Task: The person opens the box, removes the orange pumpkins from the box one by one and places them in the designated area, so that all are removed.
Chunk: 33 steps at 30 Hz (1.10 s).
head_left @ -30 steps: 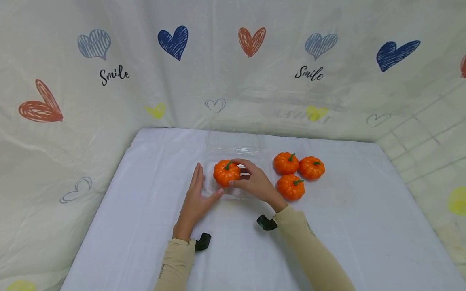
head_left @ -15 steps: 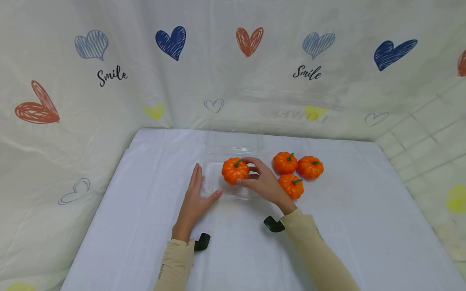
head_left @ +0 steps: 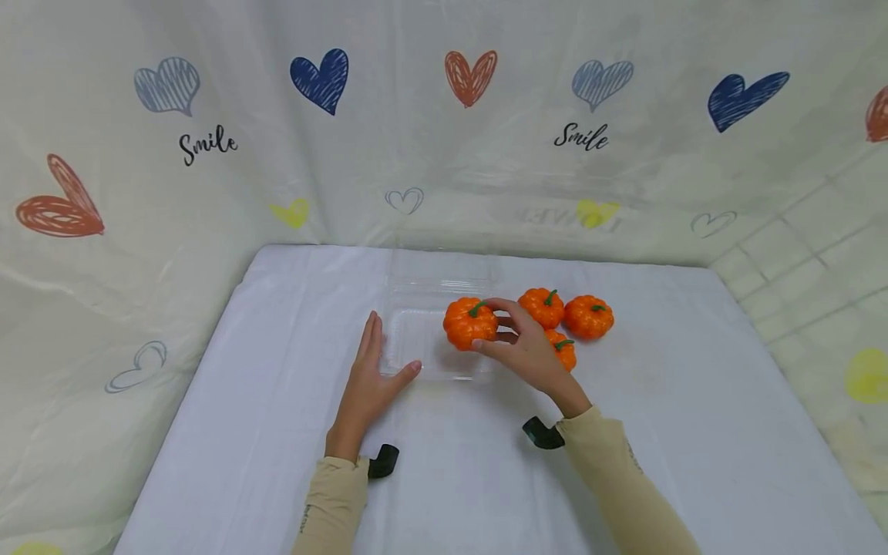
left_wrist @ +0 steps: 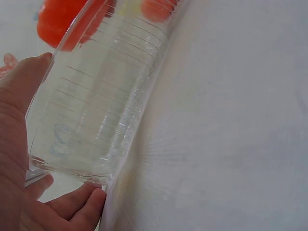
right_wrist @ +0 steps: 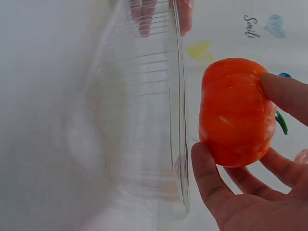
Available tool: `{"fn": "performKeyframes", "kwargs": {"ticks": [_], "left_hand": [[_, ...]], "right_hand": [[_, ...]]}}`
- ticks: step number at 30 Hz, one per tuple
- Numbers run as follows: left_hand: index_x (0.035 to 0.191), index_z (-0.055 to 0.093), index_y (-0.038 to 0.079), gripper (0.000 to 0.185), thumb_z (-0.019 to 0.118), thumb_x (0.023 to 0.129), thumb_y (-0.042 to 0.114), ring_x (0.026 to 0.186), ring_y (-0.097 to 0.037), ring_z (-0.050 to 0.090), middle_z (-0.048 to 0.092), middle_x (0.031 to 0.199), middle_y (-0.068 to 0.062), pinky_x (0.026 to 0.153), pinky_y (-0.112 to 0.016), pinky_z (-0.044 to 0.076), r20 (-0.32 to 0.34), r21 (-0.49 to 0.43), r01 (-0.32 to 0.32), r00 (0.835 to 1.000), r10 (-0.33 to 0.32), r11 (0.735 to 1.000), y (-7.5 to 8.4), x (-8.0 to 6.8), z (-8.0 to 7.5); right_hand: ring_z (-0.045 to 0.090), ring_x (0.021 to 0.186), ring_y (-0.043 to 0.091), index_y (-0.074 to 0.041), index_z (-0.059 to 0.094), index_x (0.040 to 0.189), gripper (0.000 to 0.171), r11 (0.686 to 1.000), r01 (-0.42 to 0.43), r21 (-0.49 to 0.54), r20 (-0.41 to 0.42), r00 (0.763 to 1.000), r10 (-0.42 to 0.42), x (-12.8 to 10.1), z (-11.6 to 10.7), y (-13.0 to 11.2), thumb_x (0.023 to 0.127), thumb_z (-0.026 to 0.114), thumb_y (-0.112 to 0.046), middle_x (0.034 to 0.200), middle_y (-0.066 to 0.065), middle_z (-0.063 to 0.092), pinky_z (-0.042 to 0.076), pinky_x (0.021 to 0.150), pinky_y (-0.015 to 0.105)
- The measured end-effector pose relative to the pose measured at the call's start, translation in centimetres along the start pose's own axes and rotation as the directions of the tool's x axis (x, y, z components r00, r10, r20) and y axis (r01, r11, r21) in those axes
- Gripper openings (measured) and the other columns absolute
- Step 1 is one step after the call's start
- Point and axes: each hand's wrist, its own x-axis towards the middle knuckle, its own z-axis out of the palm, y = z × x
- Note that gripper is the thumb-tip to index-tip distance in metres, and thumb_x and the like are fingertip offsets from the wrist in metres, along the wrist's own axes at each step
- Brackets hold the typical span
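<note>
Pumpkin (head_left: 470, 323) carried rightward by right hand (head_left: 529, 353), left hand (head_left: 368, 379) steadying clear tray (head_left: 416, 343)

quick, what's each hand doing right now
Left hand: open, straight fingers steadying the clear plastic container.
Right hand: holding a small orange pumpkin.

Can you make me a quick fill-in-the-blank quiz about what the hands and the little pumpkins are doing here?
1. The right hand grips one orange pumpkin with a ____ stem.
2. The left hand rests against a ____ plastic tray.
3. Besides the held pumpkin, ____ more pumpkins sit together on the white cloth.
4. The word printed on the backdrop near the hearts is ____.

Missing words: green; clear; three; Smile
</note>
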Motion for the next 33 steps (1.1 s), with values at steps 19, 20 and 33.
{"fn": "performKeyframes", "kwargs": {"ticks": [19,20,33], "left_hand": [[0.174,0.011,0.014,0.115,0.079,0.092,0.058,0.155,-0.03,0.038,0.003,0.18,0.007,0.127,-0.054,0.025,-0.007,-0.013,-0.032,0.999,0.032,0.999,-0.3,0.0,0.1],[0.174,0.011,0.014,0.115,0.079,0.092,0.059,0.155,-0.03,0.038,0.004,0.18,0.006,0.127,-0.054,0.025,-0.009,-0.013,-0.036,0.999,0.036,0.999,-0.4,0.0,0.1],[0.174,0.01,0.015,0.115,0.079,0.092,0.058,0.156,-0.028,0.035,0.003,0.18,0.005,0.128,-0.053,0.023,-0.003,-0.024,-0.039,0.999,0.038,0.999,-0.7,0.2,0.1]], "right_hand": [[0.053,0.139,0.034,-0.013,0.05,0.155,0.069,0.998,-0.051,-0.039,-0.103,0.994,0.046,-2.3,-4.7,0.3,0.096,0.084,-0.029,0.152,0.009,0.051,0.043,0.118,0.053],[0.052,0.139,0.033,-0.013,0.049,0.156,0.07,0.998,-0.06,-0.033,-0.104,0.993,0.056,-2.4,-4.9,0.3,0.097,0.083,-0.029,0.153,0.008,0.05,0.044,0.118,0.051],[0.051,0.141,0.034,-0.013,0.044,0.16,0.073,0.988,-0.128,-0.085,-0.164,0.98,0.112,-4.2,-7.7,0.6,0.1,0.078,-0.036,0.158,0.009,0.048,0.046,0.116,0.047]]}}
